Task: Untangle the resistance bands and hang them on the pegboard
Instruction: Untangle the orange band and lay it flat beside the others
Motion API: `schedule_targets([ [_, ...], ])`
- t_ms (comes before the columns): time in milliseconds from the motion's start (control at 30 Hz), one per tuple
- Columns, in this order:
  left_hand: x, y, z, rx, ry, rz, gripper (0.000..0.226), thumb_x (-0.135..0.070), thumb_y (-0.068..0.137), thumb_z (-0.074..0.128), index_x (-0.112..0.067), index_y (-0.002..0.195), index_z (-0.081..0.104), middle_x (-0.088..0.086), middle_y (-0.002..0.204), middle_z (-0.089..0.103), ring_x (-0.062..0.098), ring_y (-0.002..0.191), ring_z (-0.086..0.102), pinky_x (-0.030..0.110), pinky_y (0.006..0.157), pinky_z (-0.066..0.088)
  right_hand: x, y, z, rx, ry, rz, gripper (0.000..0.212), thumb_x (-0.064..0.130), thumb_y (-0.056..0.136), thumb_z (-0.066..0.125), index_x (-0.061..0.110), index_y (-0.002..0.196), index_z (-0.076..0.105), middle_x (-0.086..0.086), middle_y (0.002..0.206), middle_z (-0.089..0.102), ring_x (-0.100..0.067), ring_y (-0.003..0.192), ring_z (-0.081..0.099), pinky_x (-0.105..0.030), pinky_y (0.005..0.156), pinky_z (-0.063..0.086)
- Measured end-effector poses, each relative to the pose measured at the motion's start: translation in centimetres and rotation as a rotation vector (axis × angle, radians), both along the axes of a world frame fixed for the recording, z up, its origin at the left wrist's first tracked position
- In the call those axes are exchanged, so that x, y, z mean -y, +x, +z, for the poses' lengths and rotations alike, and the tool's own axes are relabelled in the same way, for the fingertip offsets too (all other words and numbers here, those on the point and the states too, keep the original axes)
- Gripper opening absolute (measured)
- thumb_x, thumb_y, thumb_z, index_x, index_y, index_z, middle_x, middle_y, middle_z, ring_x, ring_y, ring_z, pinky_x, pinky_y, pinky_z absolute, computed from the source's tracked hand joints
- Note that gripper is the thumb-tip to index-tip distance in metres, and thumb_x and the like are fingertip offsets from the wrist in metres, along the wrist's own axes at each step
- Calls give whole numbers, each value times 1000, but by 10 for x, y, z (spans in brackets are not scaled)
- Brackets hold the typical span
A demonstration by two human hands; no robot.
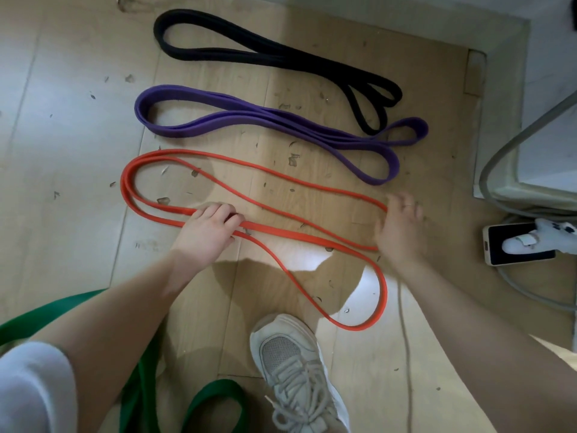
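Three resistance bands lie folded side by side on the wooden floor: a black band (265, 54) farthest, a purple band (249, 118) in the middle, a red band (281, 179) nearest. My left hand (209, 232) presses down on the red band's lower strands, fingers curled over them. My right hand (401, 229) hovers blurred at the red band's right end with fingers spread, holding nothing that I can see. A wide green band (140, 379) lies loose at the bottom left, partly under my left arm. No pegboard is in view.
My beige sneaker (293, 370) stands at the bottom centre, beside the red loop. A phone (518, 248) with a white clip lies at the right, among grey cables (499, 160). A white unit's base (530, 182) and a tiled wall edge (406, 23) bound the right and far sides.
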State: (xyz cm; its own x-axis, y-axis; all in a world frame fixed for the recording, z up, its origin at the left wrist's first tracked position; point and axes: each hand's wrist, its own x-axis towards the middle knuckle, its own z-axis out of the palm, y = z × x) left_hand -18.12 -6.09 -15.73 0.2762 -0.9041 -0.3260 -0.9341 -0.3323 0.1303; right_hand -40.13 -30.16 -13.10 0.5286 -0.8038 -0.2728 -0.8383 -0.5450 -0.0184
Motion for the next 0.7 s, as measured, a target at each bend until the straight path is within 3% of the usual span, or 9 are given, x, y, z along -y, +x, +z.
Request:
schedule_targets([
  [67,-4,3,-1,49,18,34,49,-6,54,86,-8,99,66,13,95,66,36,90,65,45,75,54,-29,7,7,152,113,311,23,17,87,53,7,107,60,-16,113,57,-38,101,56,-44,82,47],
  [133,-8,7,-2,84,26,58,45,-6,56,85,-7,96,65,13,92,67,34,86,65,42,72,54,-63,1,6,100,202,567,27,32,83,55,9,93,63,-10,100,62,-33,86,62,-39,71,51],
  [200,-11,7,-2,111,0,40,39,-3,57,83,-5,92,66,13,87,67,34,80,66,40,67,54,-89,-8,-4,-45,207,636,53,54,65,67,14,99,64,-7,110,64,-29,96,65,-37,78,53],
  [267,-12,7,-4,135,-46,19,33,1,55,80,-5,85,66,13,80,66,32,72,65,36,62,53,-108,-5,-16,-137,228,578,86,63,51,75,13,119,58,-11,130,56,-30,116,57,-43,95,47],
  [300,-13,7,-5,145,-65,11,30,1,55,79,-5,81,65,12,77,65,31,69,65,34,59,53,-115,0,-20,-134,216,539,93,63,50,77,12,125,54,-13,133,54,-31,120,54,-45,99,44],
  [367,-15,8,-7,170,-89,-15,22,-2,58,72,-7,77,63,10,74,65,29,66,64,31,56,51,-121,12,-27,-96,112,500,92,57,48,80,11,124,56,-13,124,60,-32,110,60,-44,93,48],
  [533,-16,7,-9,258,-102,-104,29,-3,48,74,-8,75,65,9,75,65,28,65,63,30,59,52,-110,23,-35,-126,-134,495,63,26,49,81,10,108,66,-5,94,67,-26,80,64,-35,72,52],
  [700,-14,14,-12,275,-155,-155,23,-2,49,67,-8,71,65,7,70,64,25,60,62,27,55,50,-95,15,-39,-147,-201,549,48,17,44,83,11,88,65,-5,75,64,-24,64,61,-30,59,47],
])
